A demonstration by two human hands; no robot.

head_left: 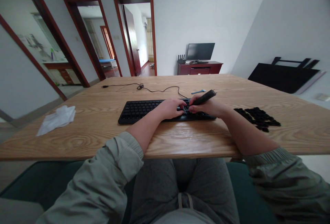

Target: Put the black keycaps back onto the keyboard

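A black keyboard (141,109) lies on the wooden table in front of me. Keycaps cover its left part, while the right part, between my hands, looks partly bare. My left hand (171,109) rests on the keyboard right of its middle, thumb and fingers bent and a gap between them. Just beside it, my right hand (206,108) is closed around a thick black stick-shaped tool (205,97), which slants up to the right. The tool's lower end is hidden by my fingers, and its exact kind is unclear.
Loose black keycaps (260,116) lie in a pile right of my right forearm. Behind the keyboard are its cable (160,90) and a small blue tool (198,91). Crumpled white tissue (57,118) sits at the left of the table (92,141).
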